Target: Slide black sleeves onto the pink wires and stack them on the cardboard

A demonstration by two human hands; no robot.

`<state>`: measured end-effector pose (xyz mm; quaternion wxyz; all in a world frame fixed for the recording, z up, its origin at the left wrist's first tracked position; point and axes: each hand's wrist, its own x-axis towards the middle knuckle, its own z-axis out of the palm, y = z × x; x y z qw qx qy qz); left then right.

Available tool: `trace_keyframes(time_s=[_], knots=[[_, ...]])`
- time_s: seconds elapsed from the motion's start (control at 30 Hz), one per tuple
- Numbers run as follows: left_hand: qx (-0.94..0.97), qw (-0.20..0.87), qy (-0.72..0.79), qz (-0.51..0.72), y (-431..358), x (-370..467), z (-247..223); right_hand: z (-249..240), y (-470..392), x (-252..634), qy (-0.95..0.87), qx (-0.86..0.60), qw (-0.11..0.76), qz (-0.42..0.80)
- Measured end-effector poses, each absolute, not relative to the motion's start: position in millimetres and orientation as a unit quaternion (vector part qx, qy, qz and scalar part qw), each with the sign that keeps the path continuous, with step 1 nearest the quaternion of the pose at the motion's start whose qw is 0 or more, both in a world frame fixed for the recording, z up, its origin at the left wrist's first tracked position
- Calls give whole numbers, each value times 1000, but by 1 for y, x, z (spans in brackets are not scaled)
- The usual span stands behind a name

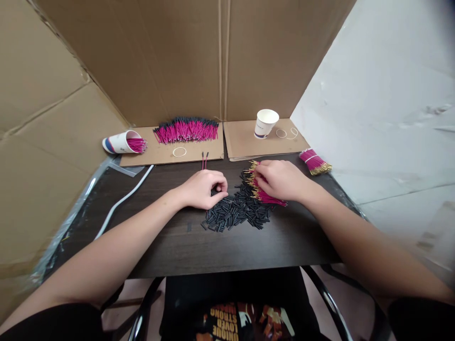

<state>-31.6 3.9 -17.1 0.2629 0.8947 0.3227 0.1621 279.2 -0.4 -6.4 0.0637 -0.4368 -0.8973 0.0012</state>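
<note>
A loose heap of short, matte black tubes (236, 212) lies mid-table on the dark wood-grain table (185, 246). The left hand (204, 188) rests curled at the heap's left edge, fingertips pinching a tube. The right hand (280, 180), at the heap's right edge, lies closed over a bunch of thin magenta wires (265, 195) with gold-tipped ends.

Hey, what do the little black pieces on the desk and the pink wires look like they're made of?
Black pieces: matte, likely plastic or rubber tubing, cut into short lengths. Pink wires under the right hand: glossy plastic insulation with shiny gold-coloured, seemingly metal tips.
</note>
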Motion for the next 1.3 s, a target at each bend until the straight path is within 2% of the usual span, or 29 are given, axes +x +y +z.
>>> trace_keyframes(time_s=[0.33, 0.6, 0.93, 1.13, 1.3], knots=[[872, 282, 334, 221, 2, -22, -30, -5, -2, 274, -900, -432, 66, 13], [880, 245, 375, 156, -4, -17, -24, -5, -4, 272, -899, -436, 48, -3], [870, 246, 403, 143, -6, -16, -24, -13, -3, 267, -904, -355, 236, -18], [866, 250, 394, 179, -4, -18, -26, -20, -8, 262, -885, -371, 272, 74], [855, 262, 375, 244, -1, -18, -34, -23, -13, 257, -890, -352, 272, 96]])
